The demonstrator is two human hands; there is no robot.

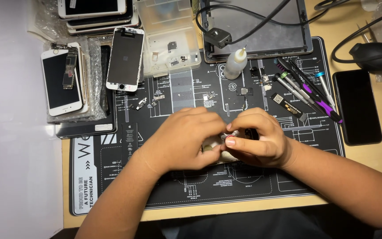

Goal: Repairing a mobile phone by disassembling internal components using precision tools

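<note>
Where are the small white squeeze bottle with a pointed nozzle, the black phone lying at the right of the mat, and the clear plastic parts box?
small white squeeze bottle [234, 65], head view, on its body.
black phone [357, 107], head view, middle of its screen.
clear plastic parts box [168, 37], head view, on its lid.

The black work mat [111, 177] looks like matt rubber with white printing; the table [368, 155] beneath is pale, smooth wood; the phone screens [124, 57] are glossy glass; the parts box [169, 35] is clear plastic; the screwdrivers [308, 90] have metal shafts; the squeeze bottle [235, 64] is translucent plastic.
</note>
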